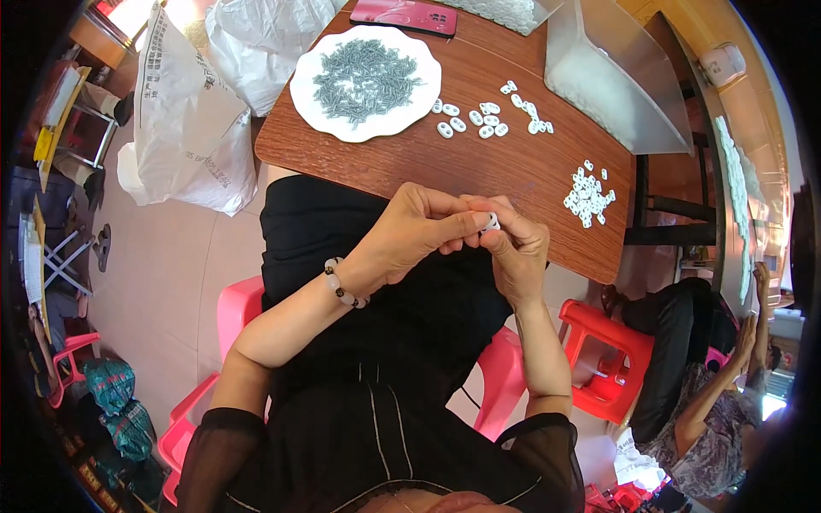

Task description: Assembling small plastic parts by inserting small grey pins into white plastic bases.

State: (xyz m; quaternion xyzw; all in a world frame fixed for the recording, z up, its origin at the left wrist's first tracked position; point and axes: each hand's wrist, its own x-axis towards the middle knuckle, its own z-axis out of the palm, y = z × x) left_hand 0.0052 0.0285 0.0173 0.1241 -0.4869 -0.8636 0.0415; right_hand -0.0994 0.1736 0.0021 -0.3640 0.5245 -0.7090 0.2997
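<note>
Both hands meet over my lap by the table's near edge, fingertips pinched together on a small white plastic piece (489, 222). My left hand (419, 227), with a beaded bracelet at its wrist, is closed on the piece from the left. From the other side my right hand (517, 248) grips it with thumb and fingers. Much of the piece is hidden by the fingers. Beyond them on the wooden table (385, 162), loose white two-holed oval pieces (487, 120) lie scattered. A white scalloped plate (308, 107) holds a heap of small grey pins (368, 81).
A pile of small white pieces (587, 198) lies at the table's right. Behind it stands a clear plastic bin (599, 77) of white parts. A pink phone (404, 15) rests at the far edge. White sacks (192, 128) stand left; a red stool (607, 359) and another person (701, 419) are at right.
</note>
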